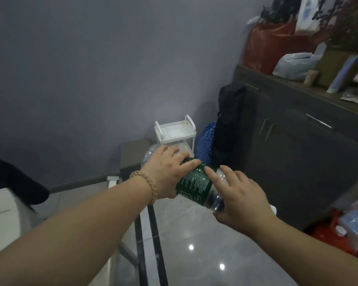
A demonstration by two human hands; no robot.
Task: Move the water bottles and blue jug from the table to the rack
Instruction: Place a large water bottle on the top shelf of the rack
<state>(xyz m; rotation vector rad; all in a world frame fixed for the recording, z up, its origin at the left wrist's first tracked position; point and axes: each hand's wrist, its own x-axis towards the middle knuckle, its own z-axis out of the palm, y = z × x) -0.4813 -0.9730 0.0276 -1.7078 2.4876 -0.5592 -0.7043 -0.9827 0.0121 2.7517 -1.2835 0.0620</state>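
You are holding the bottle (194,182) on its side in mid-air above the floor, well apart from the rack (175,131) standing by the wall ahead. Your left hand (170,174) is curling its fingers (186,159) over the base half. Your right hand (242,197) is cupping the neck end, with its index finger lying along the label. This two-handed grip is probably steadying a smooth, round load. The rack's top tray is facing you, so it is likely the target.
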